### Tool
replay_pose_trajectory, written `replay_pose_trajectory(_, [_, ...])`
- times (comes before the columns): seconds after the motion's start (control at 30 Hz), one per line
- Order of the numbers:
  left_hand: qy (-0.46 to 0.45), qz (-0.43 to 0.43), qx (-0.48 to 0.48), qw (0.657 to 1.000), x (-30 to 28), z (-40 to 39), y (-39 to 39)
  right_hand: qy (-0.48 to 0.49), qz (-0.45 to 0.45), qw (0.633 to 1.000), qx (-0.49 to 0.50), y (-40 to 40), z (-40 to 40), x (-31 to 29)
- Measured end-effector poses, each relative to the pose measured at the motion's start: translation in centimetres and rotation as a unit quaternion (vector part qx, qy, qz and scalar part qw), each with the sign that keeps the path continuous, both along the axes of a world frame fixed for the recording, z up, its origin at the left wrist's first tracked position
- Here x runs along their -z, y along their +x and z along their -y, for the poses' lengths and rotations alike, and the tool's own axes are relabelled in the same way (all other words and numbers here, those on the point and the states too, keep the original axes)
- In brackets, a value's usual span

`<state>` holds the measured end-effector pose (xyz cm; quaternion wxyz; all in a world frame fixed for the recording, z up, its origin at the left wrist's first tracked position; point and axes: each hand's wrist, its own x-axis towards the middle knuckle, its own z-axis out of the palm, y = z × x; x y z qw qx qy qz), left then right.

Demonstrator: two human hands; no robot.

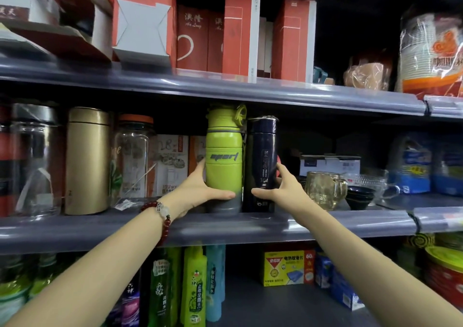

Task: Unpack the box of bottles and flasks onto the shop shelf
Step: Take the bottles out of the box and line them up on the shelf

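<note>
A lime-green sport bottle [223, 151] with a grey base stands upright on the middle shelf [338, 222]. My left hand [200, 192] wraps around its lower part, thumb across the front. Right beside it stands a dark navy flask [263, 156], touching or nearly touching the green bottle. My right hand [278, 189] grips the flask low down, thumb in front and fingers behind. Both bottles rest on the shelf near its front edge. The box they came from is out of view.
Left of the green bottle stand a clear jar with an orange lid [132, 156], a gold flask [86, 161] and another glass jar [35, 161]. A gold glass mug [325, 189] and dark bowls [360, 196] sit to the right. Red boxes [240, 31] fill the shelf above.
</note>
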<state>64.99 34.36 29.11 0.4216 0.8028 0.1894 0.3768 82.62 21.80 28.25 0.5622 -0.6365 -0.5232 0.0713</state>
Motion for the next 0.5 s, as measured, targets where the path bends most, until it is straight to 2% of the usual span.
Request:
replay_pose_trajectory(0.23, [-0.020,-0.015,0.025,0.999,0.2,-0.3,-0.3,-0.003,0.010,1.000,-0.008,0.0,-0.2,0.2])
replay_pose_trajectory(0.3, [-0.015,-0.025,0.036,0.999,0.2,-0.1,-0.4,0.007,-0.012,1.000,-0.010,-0.1,-0.3,0.0])
replay_pose_trajectory(0.4, [0.017,-0.047,0.016,0.999,0.1,0.4,-1.0,0.101,-0.033,0.991,0.087,-2.0,-0.2,-1.3])
replay_pose_trajectory(0.5, [0.055,-0.039,-0.102,0.992,0.0,0.3,-2.9,0.236,0.047,0.958,0.156,-5.8,0.3,-2.7])
